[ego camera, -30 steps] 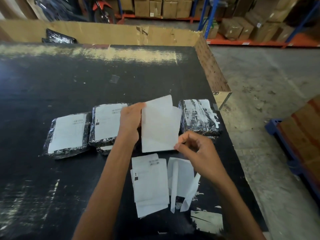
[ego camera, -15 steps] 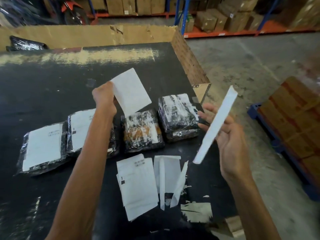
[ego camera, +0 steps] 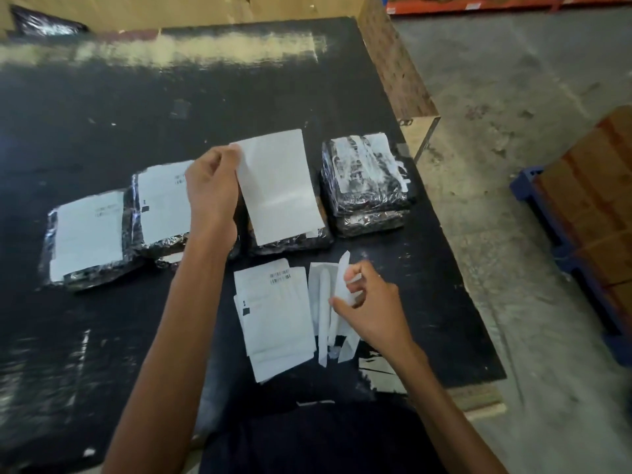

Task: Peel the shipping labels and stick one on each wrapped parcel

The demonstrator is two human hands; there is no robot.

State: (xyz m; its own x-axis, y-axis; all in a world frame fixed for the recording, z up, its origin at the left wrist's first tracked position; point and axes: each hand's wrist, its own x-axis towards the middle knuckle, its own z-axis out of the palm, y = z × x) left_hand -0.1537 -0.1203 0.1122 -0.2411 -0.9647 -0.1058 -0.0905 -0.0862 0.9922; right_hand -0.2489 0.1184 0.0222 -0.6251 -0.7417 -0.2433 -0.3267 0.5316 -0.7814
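Label (ego camera: 278, 186) right of left hand (ego camera: 212, 189)

A blank white label (ego camera: 278, 186) hovers tilted over the third black-wrapped parcel (ego camera: 290, 242).

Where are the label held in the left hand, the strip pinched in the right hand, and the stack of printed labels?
label (ego camera: 278, 186): head view, centre of its blank face.
strip (ego camera: 343, 270): head view, its upper end.
stack of printed labels (ego camera: 273, 323): head view, middle of top sheet.
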